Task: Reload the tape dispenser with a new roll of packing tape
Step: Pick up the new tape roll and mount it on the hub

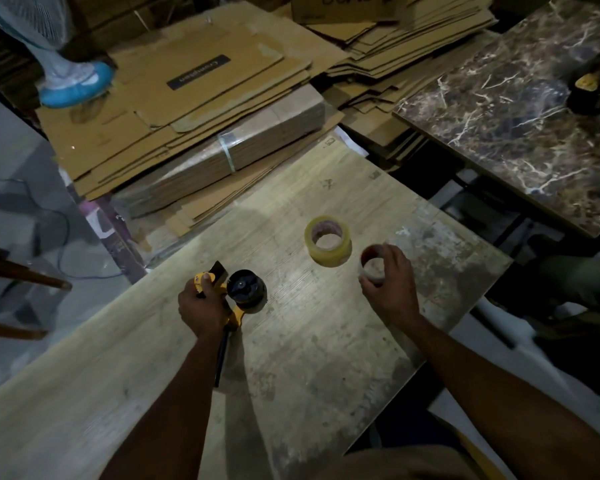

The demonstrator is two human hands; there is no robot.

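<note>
New roll (328, 241) flat on worktop (326, 348), just far-left of R hand (388, 282), fingers (394, 254) curled round empty core (373, 268); L hand (201, 306) grips dispenser (246, 291).

Bare forearms (174, 393); tan garment (413, 462) below.

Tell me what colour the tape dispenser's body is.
The tape dispenser body is yellow; head view.

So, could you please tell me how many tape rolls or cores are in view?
2: a clear roll lying flat on the wooden table, and a near-empty core in the right hand. None seems hidden.
</note>
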